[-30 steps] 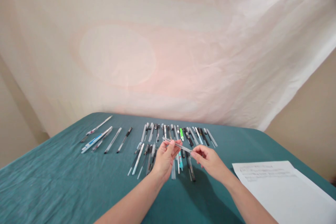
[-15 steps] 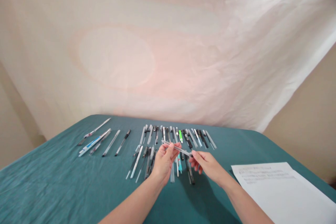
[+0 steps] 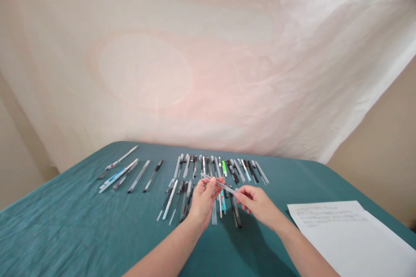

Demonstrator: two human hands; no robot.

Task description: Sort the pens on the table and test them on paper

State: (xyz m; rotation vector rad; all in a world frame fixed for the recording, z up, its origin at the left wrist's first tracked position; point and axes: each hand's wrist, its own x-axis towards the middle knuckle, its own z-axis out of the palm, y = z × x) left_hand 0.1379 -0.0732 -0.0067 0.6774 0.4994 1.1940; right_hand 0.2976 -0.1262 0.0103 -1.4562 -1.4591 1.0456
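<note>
A clear-barrelled pen (image 3: 226, 188) is held slantwise between my two hands, above the pens on the table. My left hand (image 3: 204, 201) pinches its barrel near the upper left end, thumb on top. At the lower right end, my right hand (image 3: 253, 200) closes thumb and fingers on the tip, hiding it. Under and behind the hands lie two rows of pens, mostly clear, white or black; a green one (image 3: 224, 169) stands out in the back row. A white pen (image 3: 170, 200) lies in the front row, left of my left hand.
Several pens, among them a blue and white one (image 3: 118, 175), lie apart at the left. Printed white paper sheets (image 3: 354, 242) rest at the right front. A dark green cloth (image 3: 81, 225) covers the table, and a pale sheet (image 3: 208, 60) hangs behind it.
My right hand's fingers have shifted slightly left and curled closer around the pen's lower end. My left hand and the pen are almost unmoved.
</note>
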